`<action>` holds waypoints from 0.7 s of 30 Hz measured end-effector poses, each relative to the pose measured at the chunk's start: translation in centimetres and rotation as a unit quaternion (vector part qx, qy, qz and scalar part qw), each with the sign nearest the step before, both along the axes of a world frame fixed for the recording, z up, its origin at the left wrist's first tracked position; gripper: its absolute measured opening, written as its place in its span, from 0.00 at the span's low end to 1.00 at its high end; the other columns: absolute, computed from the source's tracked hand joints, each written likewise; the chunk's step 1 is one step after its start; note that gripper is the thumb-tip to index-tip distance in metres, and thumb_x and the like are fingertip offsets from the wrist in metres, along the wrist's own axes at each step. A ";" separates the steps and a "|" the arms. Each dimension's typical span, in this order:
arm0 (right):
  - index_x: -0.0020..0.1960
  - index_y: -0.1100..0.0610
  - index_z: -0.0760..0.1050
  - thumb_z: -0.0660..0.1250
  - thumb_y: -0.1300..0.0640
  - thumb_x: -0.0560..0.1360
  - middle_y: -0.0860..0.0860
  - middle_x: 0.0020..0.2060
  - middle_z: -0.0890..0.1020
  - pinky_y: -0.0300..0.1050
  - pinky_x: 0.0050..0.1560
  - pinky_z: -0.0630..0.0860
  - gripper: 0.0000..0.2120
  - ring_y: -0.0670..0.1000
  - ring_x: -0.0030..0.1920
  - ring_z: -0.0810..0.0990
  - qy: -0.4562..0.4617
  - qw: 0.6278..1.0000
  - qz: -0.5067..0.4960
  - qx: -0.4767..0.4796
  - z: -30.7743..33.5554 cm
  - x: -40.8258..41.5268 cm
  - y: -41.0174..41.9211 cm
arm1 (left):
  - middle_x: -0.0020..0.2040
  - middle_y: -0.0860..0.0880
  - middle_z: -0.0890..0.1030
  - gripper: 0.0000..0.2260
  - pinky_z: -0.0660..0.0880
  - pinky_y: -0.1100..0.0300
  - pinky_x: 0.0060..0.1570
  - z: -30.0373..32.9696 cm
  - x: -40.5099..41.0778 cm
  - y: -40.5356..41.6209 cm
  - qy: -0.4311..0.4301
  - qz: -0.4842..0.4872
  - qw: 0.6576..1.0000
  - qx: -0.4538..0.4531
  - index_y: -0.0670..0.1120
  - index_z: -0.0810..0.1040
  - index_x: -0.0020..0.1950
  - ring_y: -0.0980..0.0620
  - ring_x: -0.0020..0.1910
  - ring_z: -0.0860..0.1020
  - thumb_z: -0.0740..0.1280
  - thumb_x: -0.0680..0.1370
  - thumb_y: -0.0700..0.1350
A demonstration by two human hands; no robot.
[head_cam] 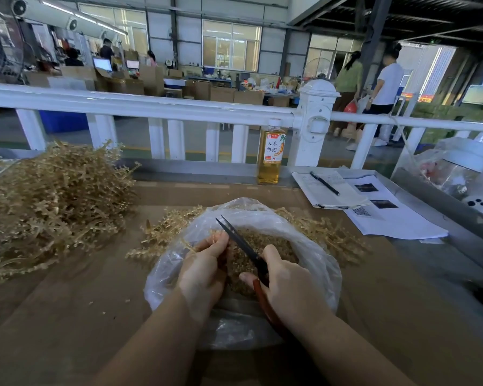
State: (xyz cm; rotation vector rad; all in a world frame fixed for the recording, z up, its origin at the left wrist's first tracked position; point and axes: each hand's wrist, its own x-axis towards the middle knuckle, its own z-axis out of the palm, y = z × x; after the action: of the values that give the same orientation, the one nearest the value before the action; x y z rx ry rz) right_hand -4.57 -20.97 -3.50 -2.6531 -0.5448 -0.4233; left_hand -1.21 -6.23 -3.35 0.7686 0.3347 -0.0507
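Your left hand [204, 271] pinches a sprig [188, 244], right hand [287, 285] grips scissors [240, 240]; bag [318, 246] holds clippings, but the far-left pile [53, 201] looks uncut.

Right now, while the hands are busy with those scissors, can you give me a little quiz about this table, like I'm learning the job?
1. Pick one: which of the hands holds the scissors? A the left, B the right, C neither.
2. True or false: the left hand pinches a golden sprig above the plastic bag.
3. Fill in: the pen lies on an open ____.
Key: 1 B, the right hand; 2 true; 3 notebook.
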 end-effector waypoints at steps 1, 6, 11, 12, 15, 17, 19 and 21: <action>0.48 0.47 0.57 0.56 0.36 0.77 0.44 0.33 0.74 0.39 0.36 0.73 0.16 0.45 0.34 0.76 -0.001 1.000 0.000 -0.001 0.0 0.0 0.0 | 0.45 0.39 0.81 0.03 0.74 0.42 0.59 -0.1 0.0 0.0 0.000 -0.001 1.000 0.006 0.41 0.77 0.42 0.41 0.49 0.80 0.68 0.75 0.36; 0.47 0.46 0.57 0.56 0.35 0.77 0.43 0.31 0.71 0.38 0.34 0.66 0.16 0.44 0.32 0.71 -0.009 1.000 -0.004 -0.010 0.0 0.0 -0.1 | 0.40 0.41 0.83 0.02 0.82 0.51 0.37 -0.1 0.2 0.1 0.009 -0.010 1.000 0.023 0.40 0.77 0.45 0.45 0.38 0.83 0.68 0.74 0.38; 0.47 0.45 0.56 0.55 0.35 0.76 0.42 0.30 0.68 0.32 0.28 0.62 0.15 0.42 0.31 0.69 -0.010 0.999 -0.006 -0.032 0.2 -0.1 -0.1 | 0.33 0.44 0.83 0.03 0.80 0.54 0.35 -0.3 0.3 0.1 0.015 -0.005 1.000 0.026 0.43 0.77 0.41 0.46 0.35 0.83 0.69 0.74 0.36; 0.48 0.45 0.56 0.55 0.35 0.76 0.42 0.30 0.69 0.31 0.28 0.61 0.15 0.42 0.31 0.70 -0.008 0.999 -0.007 -0.032 0.3 -0.1 -0.2 | 0.33 0.45 0.82 0.04 0.80 0.54 0.36 -0.3 0.3 0.1 0.015 -0.003 0.999 0.031 0.43 0.77 0.40 0.47 0.35 0.82 0.69 0.74 0.36; 0.48 0.45 0.58 0.56 0.34 0.76 0.43 0.33 0.73 0.32 0.31 0.64 0.16 0.42 0.34 0.74 -0.001 1.000 -0.013 -0.022 0.3 -0.1 -0.2 | 0.31 0.44 0.82 0.04 0.79 0.57 0.30 -0.2 0.1 -0.1 0.009 -0.002 0.999 0.054 0.42 0.77 0.41 0.47 0.31 0.82 0.68 0.74 0.35; 0.48 0.46 0.59 0.57 0.34 0.76 0.43 0.33 0.73 0.34 0.32 0.65 0.16 0.43 0.34 0.74 0.003 1.000 -0.017 -0.015 0.4 0.0 -0.2 | 0.31 0.42 0.82 0.04 0.78 0.59 0.27 0.0 0.0 -0.2 0.008 0.001 0.998 0.067 0.41 0.77 0.41 0.47 0.29 0.82 0.68 0.74 0.34; 0.49 0.46 0.59 0.57 0.35 0.76 0.43 0.33 0.73 0.36 0.34 0.69 0.16 0.44 0.34 0.75 0.014 1.000 -0.016 -0.016 0.5 0.0 -0.2 | 0.31 0.42 0.82 0.04 0.78 0.59 0.27 0.1 -0.1 -0.3 0.009 0.001 0.997 0.075 0.41 0.77 0.41 0.46 0.30 0.82 0.69 0.73 0.34; 0.49 0.47 0.59 0.57 0.35 0.76 0.44 0.33 0.74 0.37 0.35 0.70 0.16 0.46 0.35 0.77 0.018 1.000 -0.015 -0.019 0.5 0.1 -0.2 | 0.33 0.41 0.82 0.04 0.78 0.57 0.29 0.2 -0.2 -0.2 0.012 -0.001 0.997 0.079 0.41 0.77 0.42 0.45 0.33 0.82 0.69 0.73 0.34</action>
State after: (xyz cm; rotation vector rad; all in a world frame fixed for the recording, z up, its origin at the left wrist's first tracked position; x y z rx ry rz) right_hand -4.51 -21.16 -2.96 -2.7035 -0.5066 -0.3770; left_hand -1.36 -6.44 -3.18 0.9260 0.3645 -0.0358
